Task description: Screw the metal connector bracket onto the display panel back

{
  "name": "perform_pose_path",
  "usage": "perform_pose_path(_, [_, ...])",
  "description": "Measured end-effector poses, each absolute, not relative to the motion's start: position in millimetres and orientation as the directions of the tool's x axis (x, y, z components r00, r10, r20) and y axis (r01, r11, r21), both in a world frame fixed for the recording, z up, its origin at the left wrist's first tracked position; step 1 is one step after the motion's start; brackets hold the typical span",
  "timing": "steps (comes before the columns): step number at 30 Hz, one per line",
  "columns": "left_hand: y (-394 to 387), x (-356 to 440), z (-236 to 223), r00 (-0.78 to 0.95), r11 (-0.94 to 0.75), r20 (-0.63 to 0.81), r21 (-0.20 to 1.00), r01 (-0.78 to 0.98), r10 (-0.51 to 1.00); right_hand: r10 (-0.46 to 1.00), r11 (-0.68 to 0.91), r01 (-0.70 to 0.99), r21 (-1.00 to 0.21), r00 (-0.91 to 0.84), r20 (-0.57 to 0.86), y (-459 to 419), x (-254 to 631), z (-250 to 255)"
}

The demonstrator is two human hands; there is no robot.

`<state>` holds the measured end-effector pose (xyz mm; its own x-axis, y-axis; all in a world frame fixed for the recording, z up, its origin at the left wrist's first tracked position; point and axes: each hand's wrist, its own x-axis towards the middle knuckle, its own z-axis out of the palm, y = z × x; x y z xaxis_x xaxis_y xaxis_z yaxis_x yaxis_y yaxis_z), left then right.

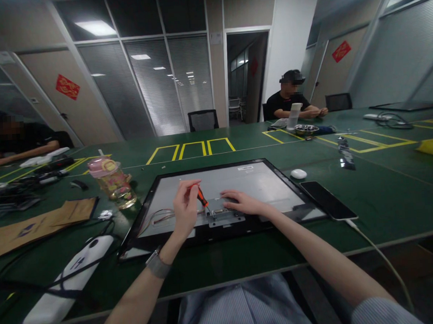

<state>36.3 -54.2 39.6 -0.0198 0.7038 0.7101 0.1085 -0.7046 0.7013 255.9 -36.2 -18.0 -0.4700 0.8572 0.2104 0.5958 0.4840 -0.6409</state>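
Observation:
A flat display panel (264, 179) with a black frame and grey metal back lies face down on the green table in front of me. My left hand (186, 204) is closed around the top of an orange and black screwdriver (203, 197). The tool slants down, its tip at the metal bracket (224, 214) near the panel's close edge. Resting on the panel beside that bracket, my right hand (242, 201) has its fingers stretched out. Thin wires (157, 216) run across the panel to the left of the bracket. Whether the tip sits in a screw is too small to tell.
A pink-lidded bottle (112, 179) stands left of the panel, with a brown paper bag (41, 224) and a white power strip (73, 280) nearer. On the right lie a cabled phone (327, 199) and a white earbud case (298, 173). Two people sit across the table.

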Motion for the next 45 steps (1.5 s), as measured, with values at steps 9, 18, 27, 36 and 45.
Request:
perform_pose_path(9, [-53,36,37,0.021,-0.689,0.689,0.724,0.017,0.724,0.856,0.485,0.597,-0.639,-0.475,0.205,-37,256,-16])
perform_pose_path(18, [-52,37,37,0.056,-0.688,0.686,0.722,0.068,0.725,0.858,0.483,0.609,-0.630,-0.475,0.198,-39,256,-13])
perform_pose_path(27, [-46,36,36,-0.062,-0.730,0.738,0.674,0.114,0.672,0.856,0.487,0.602,-0.633,-0.472,0.209,-36,256,-18])
perform_pose_path(36, [-49,36,38,0.052,-0.653,0.652,0.758,0.001,0.757,0.860,0.480,0.623,-0.618,-0.472,0.192,-37,256,-16])
perform_pose_path(45, [-49,35,38,0.044,-0.670,0.669,0.742,0.023,0.742,0.862,0.479,0.610,-0.631,-0.461,0.209,-36,256,-19])
